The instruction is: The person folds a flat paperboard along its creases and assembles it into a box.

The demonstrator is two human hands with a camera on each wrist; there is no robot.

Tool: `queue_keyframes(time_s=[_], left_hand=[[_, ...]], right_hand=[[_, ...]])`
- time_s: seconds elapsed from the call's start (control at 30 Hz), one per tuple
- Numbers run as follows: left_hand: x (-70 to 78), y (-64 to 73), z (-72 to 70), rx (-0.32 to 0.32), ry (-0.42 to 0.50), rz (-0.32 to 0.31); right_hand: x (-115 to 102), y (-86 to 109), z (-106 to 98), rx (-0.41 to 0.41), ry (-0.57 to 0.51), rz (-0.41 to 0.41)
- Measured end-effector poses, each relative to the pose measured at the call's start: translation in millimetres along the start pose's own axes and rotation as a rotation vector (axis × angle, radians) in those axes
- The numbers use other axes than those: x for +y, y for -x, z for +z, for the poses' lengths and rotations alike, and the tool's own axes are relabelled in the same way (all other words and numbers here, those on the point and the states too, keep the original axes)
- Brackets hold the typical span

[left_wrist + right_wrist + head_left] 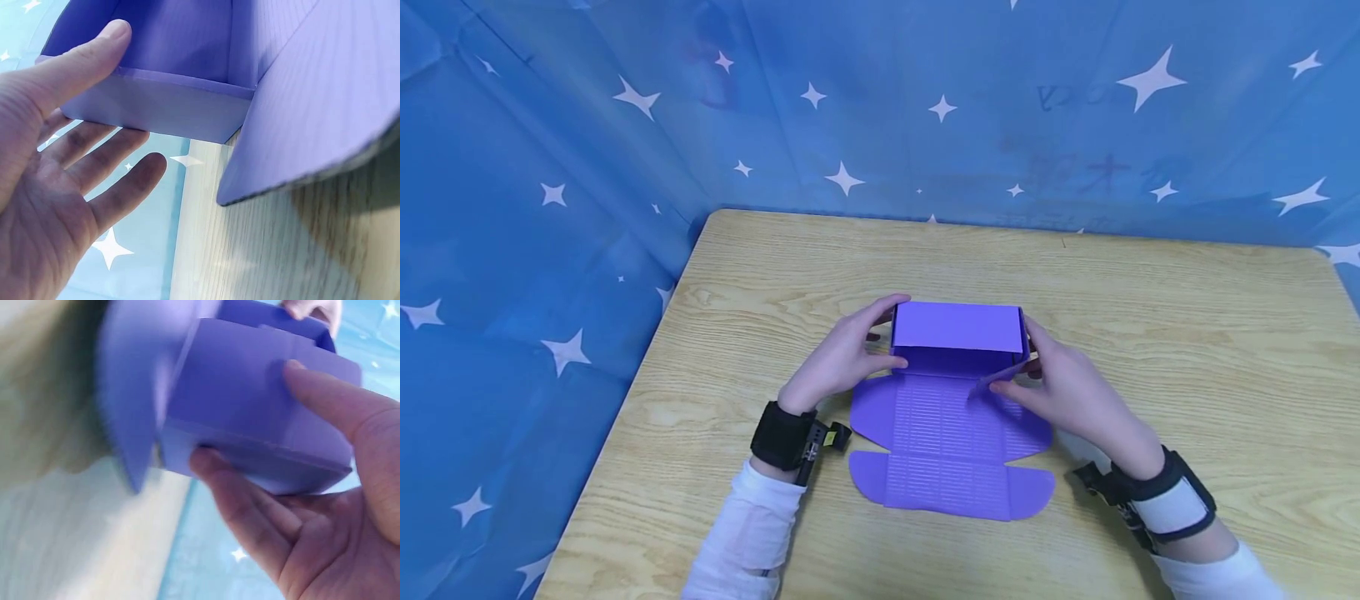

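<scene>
A purple cardboard folding box (958, 325) is partly folded up, its tray part standing and its lid panel (947, 487) lying flat toward the person with rounded flaps spread to both sides. My left hand (842, 354) grips the box's left end, thumb over the wall's edge and fingers along the outside, as the left wrist view shows. At the right end, my right hand (1067, 383) pinches a side flap (231, 381) between thumb and fingers. That flap sticks out at a slant toward the lid. The left hand's tips (303, 307) appear beyond the box in the right wrist view.
The box stands on a light wood-grain table (1187, 350). Behind the table and along its left side hangs a blue cloth (880, 100) with white stars. Each wrist wears a black strap with a small camera.
</scene>
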State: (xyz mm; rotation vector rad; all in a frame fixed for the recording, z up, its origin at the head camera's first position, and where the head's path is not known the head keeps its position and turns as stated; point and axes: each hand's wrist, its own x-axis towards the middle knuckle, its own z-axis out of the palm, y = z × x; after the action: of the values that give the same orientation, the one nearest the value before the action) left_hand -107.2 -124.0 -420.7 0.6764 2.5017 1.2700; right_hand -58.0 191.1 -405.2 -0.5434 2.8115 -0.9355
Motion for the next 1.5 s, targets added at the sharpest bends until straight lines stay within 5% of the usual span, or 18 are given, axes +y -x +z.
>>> queue_keyframes(time_s=[0.67, 1.5], left_hand=[[1.6, 0.4, -0.8, 0.001, -0.007, -0.001], [0.7, 0.0, 0.3, 0.000, -0.003, -0.014]], right_hand=[[-17, -15.5, 5, 0.108, 0.116, 0.174], [-13, -21.1, 10, 0.197, 0.110, 0.165]])
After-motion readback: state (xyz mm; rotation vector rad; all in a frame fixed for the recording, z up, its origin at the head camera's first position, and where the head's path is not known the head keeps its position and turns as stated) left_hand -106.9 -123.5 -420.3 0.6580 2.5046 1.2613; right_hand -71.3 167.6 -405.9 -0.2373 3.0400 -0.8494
